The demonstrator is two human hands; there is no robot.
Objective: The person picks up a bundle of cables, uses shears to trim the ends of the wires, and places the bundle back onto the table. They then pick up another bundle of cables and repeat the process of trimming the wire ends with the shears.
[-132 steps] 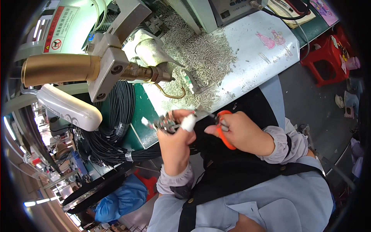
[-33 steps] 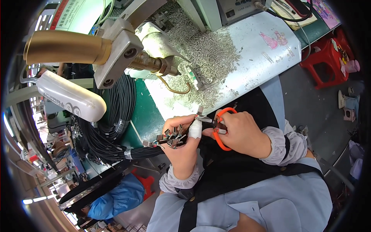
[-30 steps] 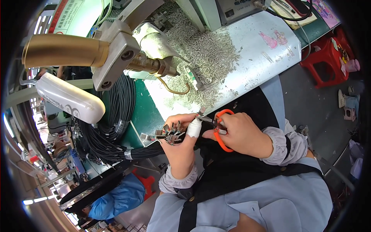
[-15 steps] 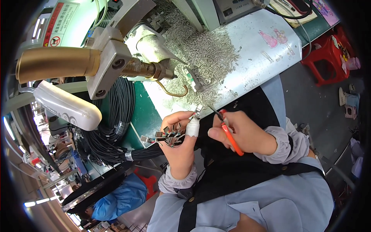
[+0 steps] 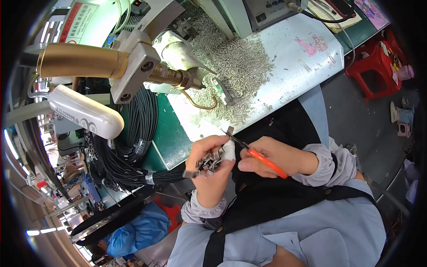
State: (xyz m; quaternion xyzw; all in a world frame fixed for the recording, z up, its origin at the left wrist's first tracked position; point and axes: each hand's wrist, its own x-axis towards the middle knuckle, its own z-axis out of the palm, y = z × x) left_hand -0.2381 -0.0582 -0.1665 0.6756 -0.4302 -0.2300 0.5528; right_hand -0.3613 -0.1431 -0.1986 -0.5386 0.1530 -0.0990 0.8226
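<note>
My left hand point(image 5: 209, 171) grips a bunch of small metal connector ends point(image 5: 208, 161) on a bundle of black cables point(image 5: 133, 147); its forefinger is wrapped in white tape. My right hand point(image 5: 271, 155) holds orange-handled tweezers point(image 5: 255, 153) whose tips carry a small metal piece point(image 5: 230, 131) just above the left fingers. Both hands hover near the front edge of the white bench top point(image 5: 284, 80).
A heap of small metal pins point(image 5: 233, 66) covers the bench. A brass-coloured machine head point(image 5: 111, 66) with a nozzle juts in from the left. A green mat point(image 5: 171, 133), a red stool point(image 5: 378, 66) and grey equipment boxes at the back are around.
The tweezers' tips have lifted up off the connector bunch with a small metal piece in them. My left hand still holds the bunch in about the same place.
</note>
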